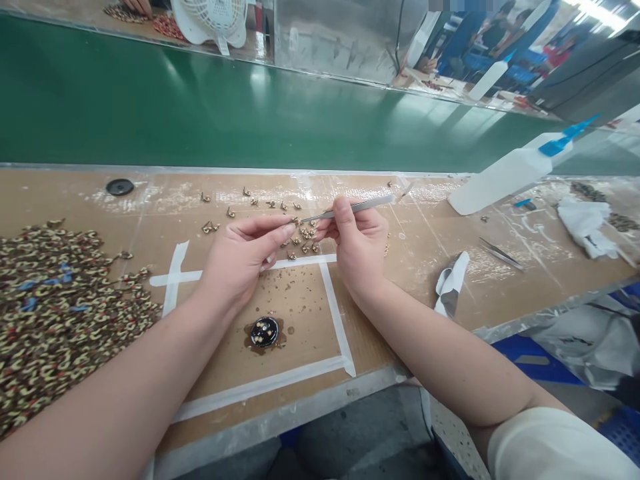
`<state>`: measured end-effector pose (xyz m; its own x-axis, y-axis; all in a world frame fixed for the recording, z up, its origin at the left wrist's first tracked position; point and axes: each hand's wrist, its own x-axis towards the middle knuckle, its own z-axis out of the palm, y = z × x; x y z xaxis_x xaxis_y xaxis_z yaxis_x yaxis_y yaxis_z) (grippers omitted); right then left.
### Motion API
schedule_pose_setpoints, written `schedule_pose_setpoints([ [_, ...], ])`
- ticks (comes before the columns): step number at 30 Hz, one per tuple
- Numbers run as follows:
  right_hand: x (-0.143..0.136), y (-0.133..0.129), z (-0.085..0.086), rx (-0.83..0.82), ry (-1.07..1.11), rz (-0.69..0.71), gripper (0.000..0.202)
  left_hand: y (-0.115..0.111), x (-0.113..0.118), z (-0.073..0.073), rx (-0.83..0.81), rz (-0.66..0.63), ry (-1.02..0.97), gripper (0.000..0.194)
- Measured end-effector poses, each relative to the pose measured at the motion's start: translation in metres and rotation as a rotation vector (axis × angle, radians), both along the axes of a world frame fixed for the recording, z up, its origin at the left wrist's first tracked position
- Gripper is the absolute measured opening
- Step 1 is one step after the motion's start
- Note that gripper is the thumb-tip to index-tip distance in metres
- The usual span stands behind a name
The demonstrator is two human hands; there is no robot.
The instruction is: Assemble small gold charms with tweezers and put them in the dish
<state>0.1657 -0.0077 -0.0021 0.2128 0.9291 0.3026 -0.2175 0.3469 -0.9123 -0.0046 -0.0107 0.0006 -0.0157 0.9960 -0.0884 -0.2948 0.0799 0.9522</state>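
Note:
My left hand point(250, 253) pinches a tiny brown-and-gold piece point(295, 221) between thumb and forefinger. In my right hand point(357, 240) is a pair of metal tweezers point(345, 212), its tip meeting the small piece at my left fingertips. Under and behind my hands lie several similar small pieces point(306, 233), spread loosely on the brown work surface. Nearer to me, inside a white tape outline point(337, 320), sits a round black dish point(265, 332) with a few pale bits in dark liquid. Wet stains surround it.
A large heap of small pieces point(65, 320) fills the left side. At the right are a leaning white bottle point(505, 177) with a blue nozzle, spare tweezers point(500, 253) and white cloths point(587, 227). A green belt point(250, 113) runs behind; a black disc point(120, 187) lies far left.

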Motion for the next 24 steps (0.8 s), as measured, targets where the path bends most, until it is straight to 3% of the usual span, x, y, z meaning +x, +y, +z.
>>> schedule_pose_setpoints([
  [10,-0.0009,-0.0004,0.0017,-0.048,-0.075,-0.037,0.04,-0.0004,-0.0001,-0.001,0.0,-0.005,0.014,0.018],
  [24,0.0015,0.0025,-0.0002,-0.112,0.028,-0.03,0.046,-0.0029,-0.0031,0.0018,0.056,-0.041,0.085,0.016],
])
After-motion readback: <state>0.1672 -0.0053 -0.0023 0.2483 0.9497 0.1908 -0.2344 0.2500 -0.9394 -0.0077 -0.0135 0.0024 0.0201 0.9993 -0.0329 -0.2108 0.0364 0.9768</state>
